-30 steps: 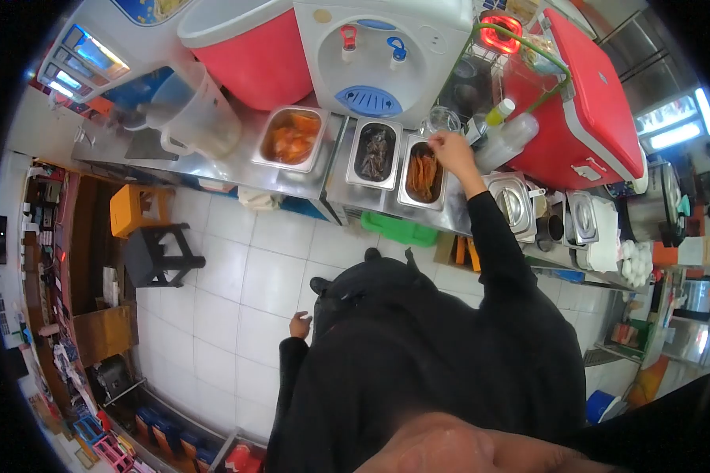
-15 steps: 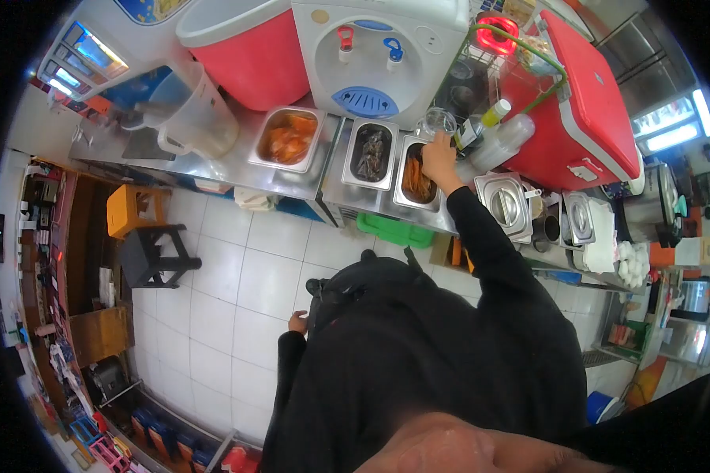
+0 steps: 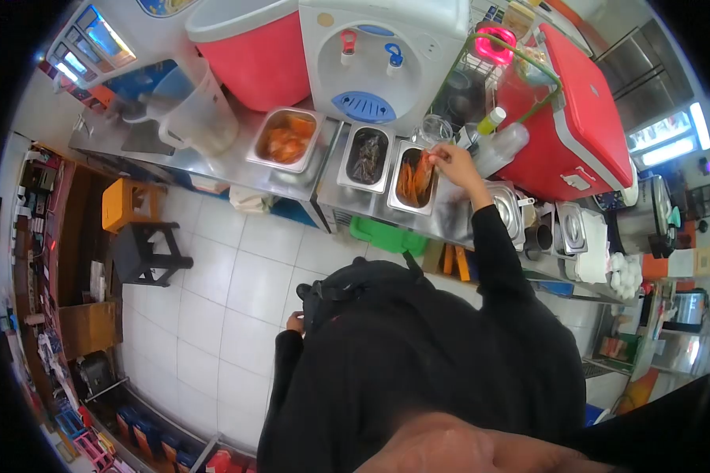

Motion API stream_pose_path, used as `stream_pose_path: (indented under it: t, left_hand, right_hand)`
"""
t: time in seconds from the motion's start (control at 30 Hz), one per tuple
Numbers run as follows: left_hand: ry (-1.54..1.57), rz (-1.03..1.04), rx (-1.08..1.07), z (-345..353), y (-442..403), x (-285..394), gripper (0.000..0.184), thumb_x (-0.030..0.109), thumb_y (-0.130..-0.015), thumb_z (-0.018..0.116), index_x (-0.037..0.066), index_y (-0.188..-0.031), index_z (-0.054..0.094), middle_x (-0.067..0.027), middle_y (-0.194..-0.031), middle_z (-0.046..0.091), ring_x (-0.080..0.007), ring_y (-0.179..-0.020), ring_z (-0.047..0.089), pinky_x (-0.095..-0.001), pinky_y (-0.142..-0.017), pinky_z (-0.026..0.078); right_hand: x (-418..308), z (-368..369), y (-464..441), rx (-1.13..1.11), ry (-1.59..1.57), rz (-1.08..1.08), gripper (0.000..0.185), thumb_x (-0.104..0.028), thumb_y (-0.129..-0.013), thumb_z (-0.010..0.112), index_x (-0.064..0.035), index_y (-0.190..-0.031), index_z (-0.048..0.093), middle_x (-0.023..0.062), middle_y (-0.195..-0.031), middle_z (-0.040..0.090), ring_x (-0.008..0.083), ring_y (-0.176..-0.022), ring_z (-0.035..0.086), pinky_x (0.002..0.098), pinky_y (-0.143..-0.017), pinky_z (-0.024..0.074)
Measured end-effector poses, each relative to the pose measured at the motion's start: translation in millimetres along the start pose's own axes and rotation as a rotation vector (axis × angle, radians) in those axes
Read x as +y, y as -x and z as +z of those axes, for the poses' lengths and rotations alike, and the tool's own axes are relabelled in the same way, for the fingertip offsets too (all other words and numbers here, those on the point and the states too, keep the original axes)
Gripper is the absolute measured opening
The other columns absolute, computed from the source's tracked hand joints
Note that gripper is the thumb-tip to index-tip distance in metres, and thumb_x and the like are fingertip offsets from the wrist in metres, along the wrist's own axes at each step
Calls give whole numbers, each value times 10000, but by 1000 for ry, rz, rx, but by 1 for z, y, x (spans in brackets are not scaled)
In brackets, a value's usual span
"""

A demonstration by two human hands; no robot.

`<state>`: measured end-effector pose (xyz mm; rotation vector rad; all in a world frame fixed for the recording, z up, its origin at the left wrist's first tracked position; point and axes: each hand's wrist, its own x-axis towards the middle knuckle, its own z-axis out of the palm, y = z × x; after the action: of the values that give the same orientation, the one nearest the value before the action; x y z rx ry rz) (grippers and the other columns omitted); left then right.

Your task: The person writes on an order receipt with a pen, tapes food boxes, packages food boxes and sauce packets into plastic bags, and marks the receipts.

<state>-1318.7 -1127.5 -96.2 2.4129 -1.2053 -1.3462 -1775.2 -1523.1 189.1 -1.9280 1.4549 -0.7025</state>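
My right hand (image 3: 455, 165) is at the right rim of a steel food pan (image 3: 427, 210) on the counter. Its fingers are pinched on an orange-red piece of food (image 3: 425, 166), which hangs over the pan. More orange-brown strips (image 3: 406, 185) lie inside that pan. Beside it stands a second steel pan with dark, glossy contents (image 3: 368, 155), and farther left a third with orange-red pieces (image 3: 289, 142). My left hand (image 3: 295, 322) hangs low beside my body, partly covered by dark clothing, so its grip is hidden.
Behind the pans stand a white water dispenser (image 3: 383, 59) and a clear glass (image 3: 432, 130). To the right are a red cooler box (image 3: 588, 118) and lidded steel pans (image 3: 503, 211). A clear pitcher (image 3: 201, 114) sits on the left. Dark and yellow stools (image 3: 151, 254) occupy the floor.
My right hand has drawn back from over the pan to its right rim, and an orange-red piece now shows in its fingers. The view has shifted slightly.
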Motion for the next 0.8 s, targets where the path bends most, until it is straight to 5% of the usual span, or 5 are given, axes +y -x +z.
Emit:
stream_pose_path:
  t: [0.17,0.27,0.43,0.57,0.8]
  left_hand:
    - [-53,43,-10,7,-7,-14,306,289,-766,692,104,-1009,684,-174,-970,679,-322,-934,643,-386,-819,499]
    - [-45,-15,-22,-2,6,1,299,269,-776,686,97,-1021,679,-175,-961,680,-309,-933,645,-381,-820,499]
    - [31,-80,-41,-10,18,12,295,232,-783,689,81,-1034,668,-177,-945,680,-287,-905,653,-372,-807,502]
    - [55,-82,-25,-8,23,8,293,227,-785,691,76,-1035,666,-178,-934,680,-295,-877,659,-370,-793,507]
    - [-15,-7,16,10,28,-18,309,264,-782,695,70,-1022,670,-189,-966,678,-311,-912,652,-371,-806,506]
  right_hand:
    - [9,0,12,130,-898,308,217,-244,-911,507,-105,-1077,513,88,-967,641,240,-801,636,326,-606,524]
    - [-8,2,20,154,-1346,342,162,-231,-919,464,-116,-1029,494,70,-965,622,223,-820,633,333,-643,534]
    - [62,27,7,200,-1387,118,92,-134,-896,434,-82,-942,494,76,-985,641,189,-835,650,317,-706,530]
    - [80,34,2,288,-954,-13,141,-45,-851,474,-84,-984,501,51,-975,643,151,-834,636,280,-733,513]
    - [-10,28,30,244,-1123,139,359,-10,-832,494,-96,-1181,493,29,-990,630,143,-906,615,294,-791,509]
